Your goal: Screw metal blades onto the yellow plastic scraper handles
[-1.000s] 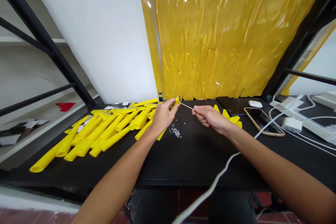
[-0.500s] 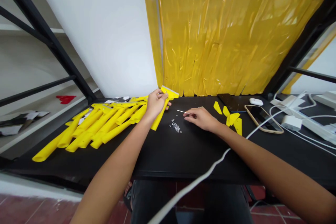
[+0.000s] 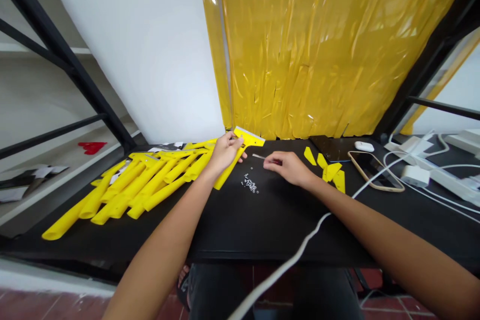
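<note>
My left hand [image 3: 226, 153] is closed round a yellow scraper [image 3: 252, 138], just below its wide head. The head points away and to the right, with a pale strip along its far edge; the tubular handle slants down beneath my fingers. Pinched in my right hand [image 3: 288, 167] is a thin screwdriver [image 3: 258, 156], its metal shaft pointing left towards the scraper, apart from it. Small screws and nuts [image 3: 250, 184] lie heaped on the black table [image 3: 262, 230] between my hands. Left of them rests a pile of similar yellow scrapers [image 3: 153, 180].
Small yellow plates [image 3: 331, 171] lie right of my right hand. Beyond are a dark tablet [image 3: 330, 149], a phone [image 3: 378, 172], a white earbud case [image 3: 364, 146] and a charger [image 3: 415, 175]. A white cable [image 3: 296, 258] crosses under my right forearm and over the table's front edge.
The scraper's head has shifted slightly right and tilted down at its right end. The screwdriver tip has come closer to it. The camera view has moved a little.
</note>
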{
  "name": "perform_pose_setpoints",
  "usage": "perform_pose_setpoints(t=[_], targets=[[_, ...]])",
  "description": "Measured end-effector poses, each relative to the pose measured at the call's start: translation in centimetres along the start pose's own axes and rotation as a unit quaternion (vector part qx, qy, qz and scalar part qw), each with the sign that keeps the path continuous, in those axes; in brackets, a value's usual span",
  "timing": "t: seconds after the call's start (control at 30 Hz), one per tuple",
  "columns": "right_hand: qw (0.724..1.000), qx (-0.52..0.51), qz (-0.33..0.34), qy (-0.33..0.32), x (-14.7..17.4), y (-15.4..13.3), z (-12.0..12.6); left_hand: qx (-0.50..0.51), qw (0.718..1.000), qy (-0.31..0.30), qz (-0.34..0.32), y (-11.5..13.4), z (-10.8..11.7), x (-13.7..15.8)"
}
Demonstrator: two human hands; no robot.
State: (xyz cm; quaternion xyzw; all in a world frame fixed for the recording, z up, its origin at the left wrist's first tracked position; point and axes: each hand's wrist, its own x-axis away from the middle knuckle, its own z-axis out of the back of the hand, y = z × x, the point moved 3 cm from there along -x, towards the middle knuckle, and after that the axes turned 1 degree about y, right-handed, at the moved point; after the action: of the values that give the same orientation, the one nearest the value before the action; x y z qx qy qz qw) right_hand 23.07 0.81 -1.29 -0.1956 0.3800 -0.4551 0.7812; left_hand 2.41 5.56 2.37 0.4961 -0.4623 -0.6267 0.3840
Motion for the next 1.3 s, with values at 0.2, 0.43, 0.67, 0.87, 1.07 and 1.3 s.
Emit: perform_pose_setpoints(t=[0.2,0.43,0.67,0.87,1.07,1.3], targets=[[0.966,-0.171,-0.079,0.176,0.0,-0.5,2.8,-0.023,0.996,-0.089,-0.019,0.6,-1.2,0.7],[0.911,-0.359,-0.165,0.117,0.5,-1.1,2.1,-0.031,0.995,-0.092,0.004,0.3,-1.9,1.6],[0.905,-0.364,-0.214,0.057,0.7,-0.9,1.6,-0.215,0.967,-0.104,-0.088,0.2,-2.2,2.2],[0.88,-0.426,-0.192,0.086,0.4,-0.8,1.8,-0.373,0.893,-0.095,-0.231,1.4,-2.9,3.1],[0.885,-0.415,-0.109,0.18,0.5,-1.9,3.4,-0.33,0.931,-0.101,-0.115,1.6,-2.9,2.9],[0.967,-0.171,0.011,0.187,0.8,-2.8,2.4,-0.265,0.944,-0.188,-0.058,1.2,-4.0,3.5]])
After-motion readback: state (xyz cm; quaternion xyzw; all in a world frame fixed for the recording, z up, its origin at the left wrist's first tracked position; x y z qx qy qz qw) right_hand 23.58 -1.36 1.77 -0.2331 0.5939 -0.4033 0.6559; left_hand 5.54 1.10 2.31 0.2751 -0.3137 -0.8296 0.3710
